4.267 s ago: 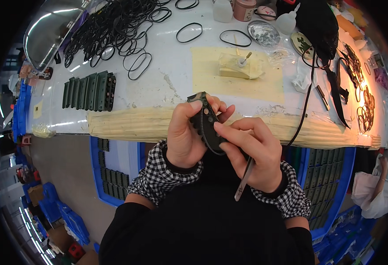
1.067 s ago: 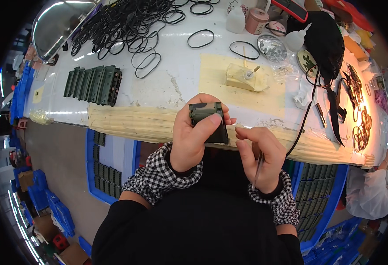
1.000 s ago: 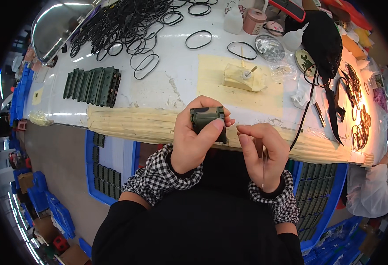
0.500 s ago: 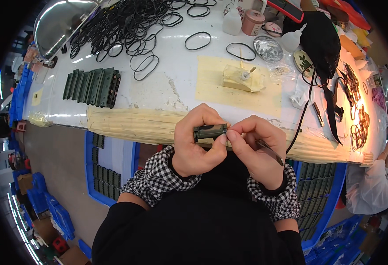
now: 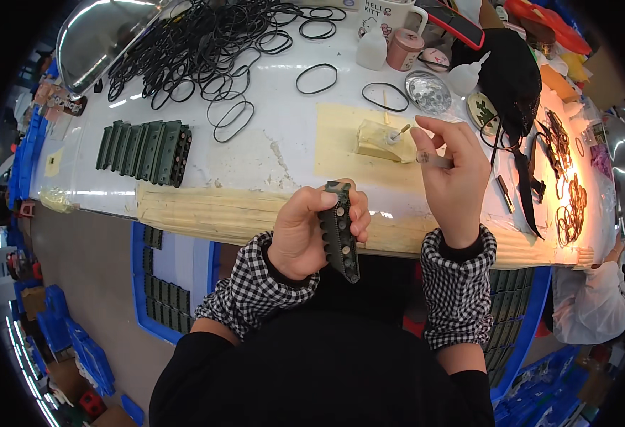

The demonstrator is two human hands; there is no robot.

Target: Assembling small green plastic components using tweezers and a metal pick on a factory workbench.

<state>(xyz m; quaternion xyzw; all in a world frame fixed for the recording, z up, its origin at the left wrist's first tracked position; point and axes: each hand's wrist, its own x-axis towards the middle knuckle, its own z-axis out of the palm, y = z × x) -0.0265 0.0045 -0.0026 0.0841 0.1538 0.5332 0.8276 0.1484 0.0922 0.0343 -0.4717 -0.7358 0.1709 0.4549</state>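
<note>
My left hand (image 5: pixel 304 229) is closed around a dark green toy-like part (image 5: pixel 341 238), held tilted with its row of round wheel-like discs showing. My right hand (image 5: pixel 456 167) is raised over the table with a slim greyish tool (image 5: pixel 435 161) tucked between its fingers; the kind of tool is not clear. Its thumb and forefinger are close to a small stick (image 5: pixel 402 131) standing in a tape-covered block (image 5: pixel 373 140). Several matching green parts (image 5: pixel 144 152) stand in a row on the table at the left.
Black rubber bands (image 5: pixel 206 43) are heaped at the far left. A white bottle (image 5: pixel 371 53), a pink jar (image 5: pixel 404 50) and a foil dish (image 5: pixel 428 92) stand at the back. Trays of green parts (image 5: pixel 166 302) lie below the table edge. A co-worker's white sleeve (image 5: pixel 590 306) shows at right.
My right hand has left the green part and moved up and right toward the block. My left hand has turned the part from lying level to upright, discs showing.
</note>
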